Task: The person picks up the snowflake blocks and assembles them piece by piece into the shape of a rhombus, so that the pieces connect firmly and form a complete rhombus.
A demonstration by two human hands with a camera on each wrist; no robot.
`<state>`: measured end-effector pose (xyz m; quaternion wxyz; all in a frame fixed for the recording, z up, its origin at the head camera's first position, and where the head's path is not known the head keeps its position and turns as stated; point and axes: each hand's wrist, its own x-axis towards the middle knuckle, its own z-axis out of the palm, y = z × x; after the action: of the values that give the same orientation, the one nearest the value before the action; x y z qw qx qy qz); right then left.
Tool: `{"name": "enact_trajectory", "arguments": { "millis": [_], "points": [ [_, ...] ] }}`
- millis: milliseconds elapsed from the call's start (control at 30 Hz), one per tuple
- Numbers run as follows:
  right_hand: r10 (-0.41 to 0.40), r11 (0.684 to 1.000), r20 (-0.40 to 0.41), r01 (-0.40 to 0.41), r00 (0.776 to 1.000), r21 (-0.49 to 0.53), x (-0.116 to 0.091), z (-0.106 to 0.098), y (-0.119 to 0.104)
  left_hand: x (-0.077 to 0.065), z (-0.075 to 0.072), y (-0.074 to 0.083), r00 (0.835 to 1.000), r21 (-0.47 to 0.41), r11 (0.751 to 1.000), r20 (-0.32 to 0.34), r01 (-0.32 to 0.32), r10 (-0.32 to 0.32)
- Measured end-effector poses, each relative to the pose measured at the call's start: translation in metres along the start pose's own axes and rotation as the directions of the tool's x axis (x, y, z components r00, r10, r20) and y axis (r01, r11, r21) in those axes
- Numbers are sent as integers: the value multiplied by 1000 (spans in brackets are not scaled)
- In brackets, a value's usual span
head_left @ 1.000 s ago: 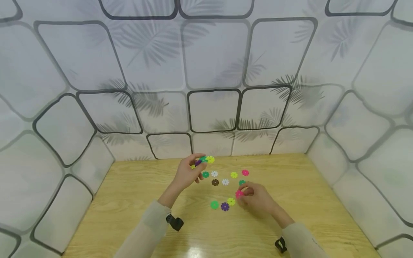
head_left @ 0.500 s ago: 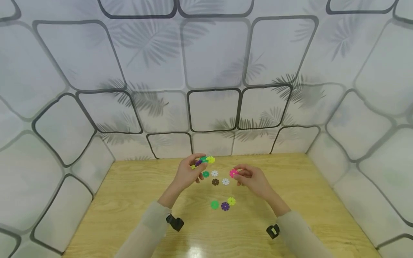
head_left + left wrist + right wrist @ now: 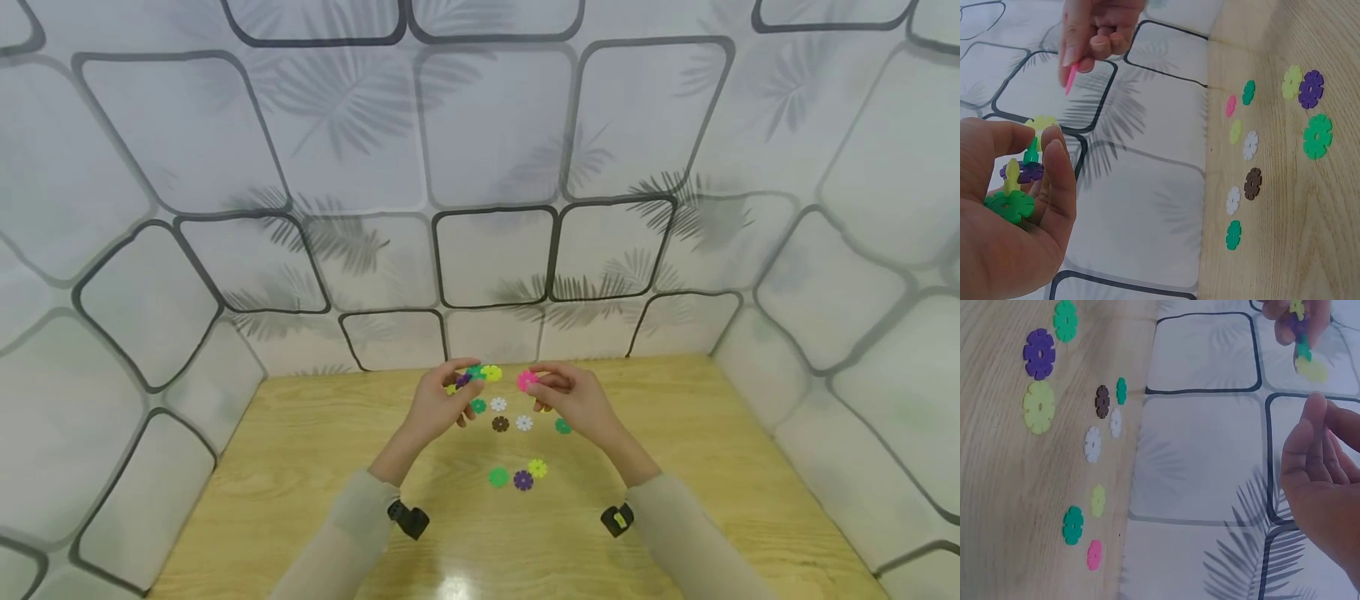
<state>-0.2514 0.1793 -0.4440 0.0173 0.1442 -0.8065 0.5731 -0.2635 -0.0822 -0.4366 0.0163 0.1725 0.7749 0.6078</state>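
Note:
My left hand (image 3: 438, 402) holds a chain of interlocked notched snowflake discs above the far part of the table. In the left wrist view the chain shows a green disc (image 3: 1010, 206) near the palm, then yellow and purple ones. A teal disc follows between thumb and finger, and a yellow disc (image 3: 1042, 122) forms the free end. My right hand (image 3: 583, 404) pinches a single pink disc (image 3: 527, 381) between thumb and forefinger. It is level with the chain's yellow end, a small gap apart. In the right wrist view my fingers hide the pink disc.
Loose discs lie flat on the wooden table (image 3: 337, 500): brown (image 3: 500, 424), white (image 3: 524, 423), teal (image 3: 563, 426) and another pink one (image 3: 1094, 555) among them. Closer to me lie a green (image 3: 498, 477), a purple (image 3: 523, 480) and a yellow disc (image 3: 537, 468). Patterned cloth walls (image 3: 495, 258) enclose the table.
From low over the table at the right, my right hand has risen and moved left toward the chain, carrying the pink disc. My left hand has stayed nearly still.

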Motion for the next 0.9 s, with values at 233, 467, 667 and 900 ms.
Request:
{"name": "enact_trajectory", "arguments": {
  "millis": [233,467,667,900],
  "points": [
    [-21,999,13,21,1000,-24,8,1,-12,3,-1,3,1000,13,1000,-6,-8,8],
    [-20,1000,27,20,999,4,11,3,-17,4,0,4,1000,28,999,3,-27,27],
    [-10,999,27,9,1000,37,11,5,-14,3,0,2,1000,28,999,13,-19,18],
    [-12,998,32,10,999,61,13,10,-10,1,1,0,1000,17,1000,19,-19,18]
  ]
}}
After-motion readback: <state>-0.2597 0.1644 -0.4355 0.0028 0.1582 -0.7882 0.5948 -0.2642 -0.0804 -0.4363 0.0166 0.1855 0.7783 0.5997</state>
